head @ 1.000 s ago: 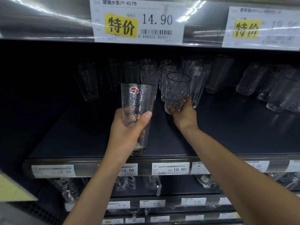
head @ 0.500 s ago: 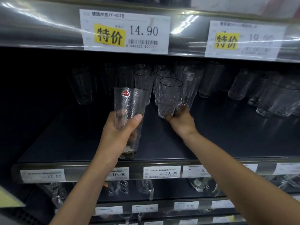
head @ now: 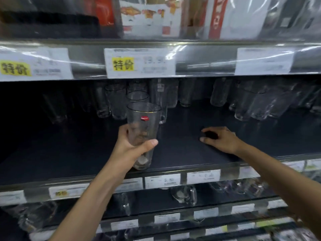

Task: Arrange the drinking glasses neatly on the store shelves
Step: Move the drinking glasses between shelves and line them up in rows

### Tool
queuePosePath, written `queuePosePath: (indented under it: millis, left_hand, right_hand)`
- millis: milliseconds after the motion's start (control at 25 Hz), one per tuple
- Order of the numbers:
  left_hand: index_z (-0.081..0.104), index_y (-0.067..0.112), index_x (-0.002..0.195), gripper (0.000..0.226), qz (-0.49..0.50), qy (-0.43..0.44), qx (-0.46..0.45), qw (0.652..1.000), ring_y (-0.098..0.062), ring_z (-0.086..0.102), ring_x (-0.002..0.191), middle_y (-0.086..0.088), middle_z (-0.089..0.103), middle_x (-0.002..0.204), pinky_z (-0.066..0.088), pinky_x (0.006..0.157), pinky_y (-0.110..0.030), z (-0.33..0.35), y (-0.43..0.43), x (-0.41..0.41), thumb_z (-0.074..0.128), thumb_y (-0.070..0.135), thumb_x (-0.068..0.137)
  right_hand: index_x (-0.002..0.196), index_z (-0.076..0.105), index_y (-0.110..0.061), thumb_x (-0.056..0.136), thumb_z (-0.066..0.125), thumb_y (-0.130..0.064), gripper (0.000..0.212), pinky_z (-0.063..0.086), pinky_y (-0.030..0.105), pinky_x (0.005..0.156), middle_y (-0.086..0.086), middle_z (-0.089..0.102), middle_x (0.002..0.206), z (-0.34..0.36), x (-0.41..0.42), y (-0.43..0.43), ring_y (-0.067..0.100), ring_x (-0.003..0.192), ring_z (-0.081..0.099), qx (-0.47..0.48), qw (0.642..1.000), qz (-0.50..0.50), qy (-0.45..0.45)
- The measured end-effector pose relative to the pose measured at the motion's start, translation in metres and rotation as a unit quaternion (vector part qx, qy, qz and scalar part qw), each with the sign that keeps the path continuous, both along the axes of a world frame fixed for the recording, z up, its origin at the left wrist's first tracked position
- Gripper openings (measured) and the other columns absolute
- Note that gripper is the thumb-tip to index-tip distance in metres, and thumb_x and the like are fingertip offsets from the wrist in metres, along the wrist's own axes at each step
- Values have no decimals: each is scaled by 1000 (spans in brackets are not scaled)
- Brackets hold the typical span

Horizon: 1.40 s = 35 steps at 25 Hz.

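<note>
- Left hand (head: 128, 146): the thumb lies across the front of a tall clear drinking glass (head: 143, 129). The other fingers wrap round its far side and show through the wall, so the grasp is firm and sits low on the body.
- The held glass stands nearly upright with its mouth up. It carries a small red sticker (head: 144, 118) below the rim.
- The base of the glass sits at the front edge of the dark shelf deck (head: 182, 150). Whether it touches the deck cannot be told.
- Right hand (head: 219, 139): palm down over the deck, to the right of the held glass and apart from it. The fingers are loosely bent and released, with nothing in them. Motion blur hides whether the fingertips touch the deck.
- Directly behind the held glass, a file of similar glasses (head: 137, 96) runs toward the back of the shelf. More stand beside it on the left (head: 116, 103).
- A second cluster of clear glasses (head: 251, 105) stands at the right rear, well apart from both hands.
- The front rail below carries white price labels (head: 162, 180); the print is blurred.
- The rail above carries a white label with a yellow special-price patch (head: 123, 64).
- The shelf above holds packaged goods (head: 149, 16).
- The shelf below holds handled glass mugs (head: 184, 195).
</note>
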<state>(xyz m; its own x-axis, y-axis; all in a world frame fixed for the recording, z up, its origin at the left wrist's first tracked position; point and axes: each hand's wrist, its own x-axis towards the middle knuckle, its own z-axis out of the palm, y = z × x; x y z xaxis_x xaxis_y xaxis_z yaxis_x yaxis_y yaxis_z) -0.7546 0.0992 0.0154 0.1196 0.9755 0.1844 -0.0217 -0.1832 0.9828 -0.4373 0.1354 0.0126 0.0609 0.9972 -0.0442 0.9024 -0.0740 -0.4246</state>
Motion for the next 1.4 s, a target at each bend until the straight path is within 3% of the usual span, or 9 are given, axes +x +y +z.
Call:
queuePosePath:
  millis: [80, 240, 520, 680, 800, 960, 1160, 1280, 1400]
  left_hand:
    - [45, 28, 123, 64, -2, -11, -6, 1000, 4, 69, 95, 6, 67, 112, 53, 76, -14, 0, -1, 37, 82, 17, 72]
    - [47, 30, 121, 74, 12, -45, -27, 999, -10, 67, 109, 2, 68, 118, 51, 84, -23, -3, 6, 96, 86, 27, 59]
    - [45, 9, 127, 99, 40, -36, -11, 998, -28, 65, 112, -4, 66, 111, 52, 98, -43, -6, 51, 163, 94, 24, 42]
    - [48, 13, 123, 67, 60, -18, -4, 998, -16, 65, 108, 4, 66, 107, 52, 90, -27, -5, 80, 188, 86, 5, 69]
    - [41, 16, 140, 65, 85, 100, 33, 991, -9, 60, 111, 6, 62, 120, 46, 79, -2, -8, 101, 201, 76, 22, 86]
    - [40, 15, 144, 73, 83, 173, 52, 980, -13, 57, 122, -1, 59, 135, 46, 103, -23, -16, 134, 212, 77, 36, 84]
    - [51, 24, 109, 44, 162, 158, 73, 971, -19, 64, 111, -5, 67, 117, 52, 93, -27, -33, 179, 224, 82, 32, 80]
    - [63, 12, 115, 44, 174, 166, 78, 968, -15, 68, 104, -3, 72, 112, 51, 79, -10, -36, 200, 226, 81, 34, 81]
    - [66, 8, 116, 48, 192, 177, 98, 960, -14, 69, 101, -3, 74, 110, 55, 83, -19, -39, 215, 227, 81, 36, 80]
  right_hand:
    - [136, 51, -43, 79, 52, -76, 66, 27, 52, 115, -5, 45, 151, 0, 44, 0, 24, 141, 36, -9, 1000, 14, -1]
    - [144, 44, -35, 90, 54, -61, 61, 22, 38, 118, -3, 36, 156, 1, 91, 1, 21, 145, 28, -6, 998, 57, -18]
    - [152, 27, -37, 96, 32, -65, 63, 12, 46, 118, -8, 18, 163, -14, 120, 8, 17, 150, 12, 16, 987, 130, -98]
    - [151, 28, -38, 96, 31, -66, 63, 13, 44, 116, -8, 19, 163, -21, 124, 13, 17, 149, 13, 32, 985, 142, -96]
    - [152, 27, -37, 96, 30, -66, 63, 11, 43, 117, -8, 18, 163, -22, 125, 15, 17, 149, 12, 31, 984, 149, -95]
    - [152, 27, -38, 96, 31, -66, 62, 11, 41, 117, -9, 18, 163, -22, 126, 17, 16, 149, 11, 41, 984, 150, -91]
    - [151, 26, -40, 95, 29, -67, 63, 10, 37, 118, -10, 17, 163, -25, 126, 18, 14, 149, 11, 49, 984, 147, -88]
    - [152, 24, -40, 95, 28, -67, 62, 10, 36, 119, -12, 15, 163, -27, 125, 17, 13, 149, 10, 53, 983, 146, -93]
    - [152, 22, -41, 96, 27, -66, 61, 8, 35, 120, -13, 13, 163, -27, 125, 17, 11, 149, 7, 51, 983, 146, -97]
